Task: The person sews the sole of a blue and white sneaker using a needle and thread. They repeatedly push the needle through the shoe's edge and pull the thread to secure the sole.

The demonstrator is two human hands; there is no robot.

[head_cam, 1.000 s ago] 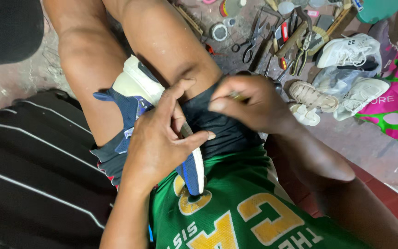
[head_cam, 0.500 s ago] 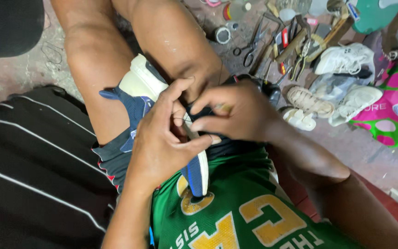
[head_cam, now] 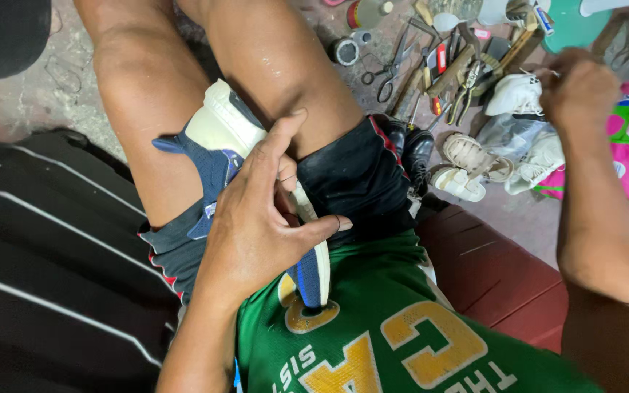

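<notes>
Bare concrete floor (head_cam: 38, 109) lay under us, strewn with scissors (head_cam: 394, 69) and white shoes (head_cam: 518, 94). We pinned a blue sneaker (head_cam: 220, 156) with a cream sole between our thighs, our left hand (head_cam: 256, 218) clamped on it. Our right hand (head_cam: 580, 87), earlier pinching at the sneaker, had lifted away, fingers closed as if pulling thread, too thin to see.

Left hand (head_cam: 256, 225) covers the blue sneaker's (head_cam: 216, 149) middle; right hand (head_cam: 580, 87) blurred, contents unclear; floor tools (head_cam: 445, 69) too jumbled to identify.
</notes>
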